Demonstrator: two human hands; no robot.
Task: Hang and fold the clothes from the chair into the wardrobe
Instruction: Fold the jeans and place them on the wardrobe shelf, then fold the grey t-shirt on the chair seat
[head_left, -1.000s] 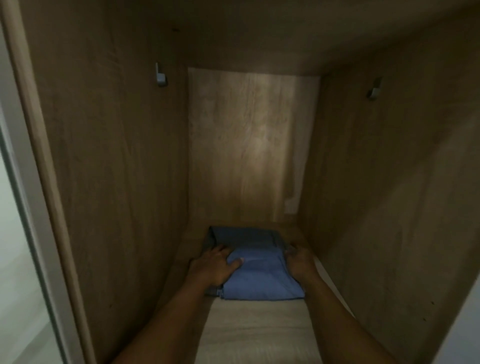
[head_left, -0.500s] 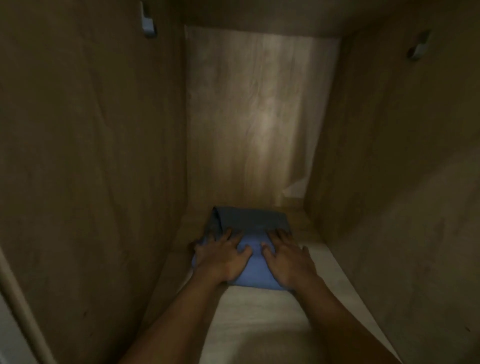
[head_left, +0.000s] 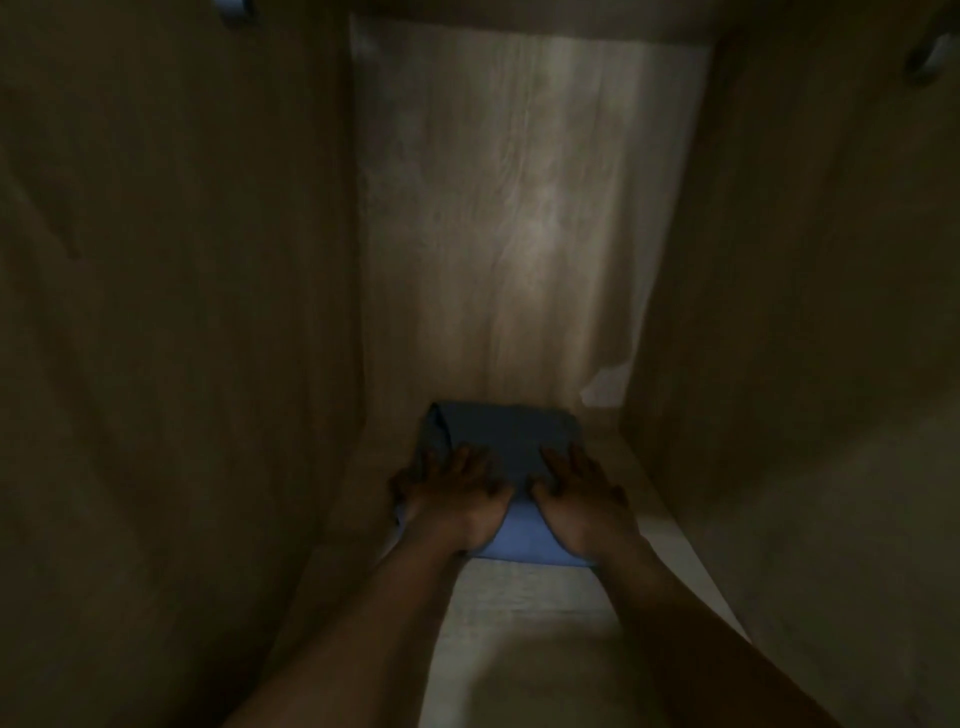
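While hands (head_left: 457, 499) (head_left: 584, 501) press flat, soft blue cloth (head_left: 506, 434) lies folded rectangular.

There is one folded blue cloth garment (head_left: 511, 441) and two bare hands, a left hand (head_left: 457, 499) and a right hand (head_left: 582, 504). Two small grey metal fittings show, a left fitting (head_left: 235, 9) and a right fitting (head_left: 930, 57), with one pale wooden shelf (head_left: 519, 623).

Left hand (head_left: 457, 499) and right hand (head_left: 584, 501) hide half of the blue garment (head_left: 504, 431).
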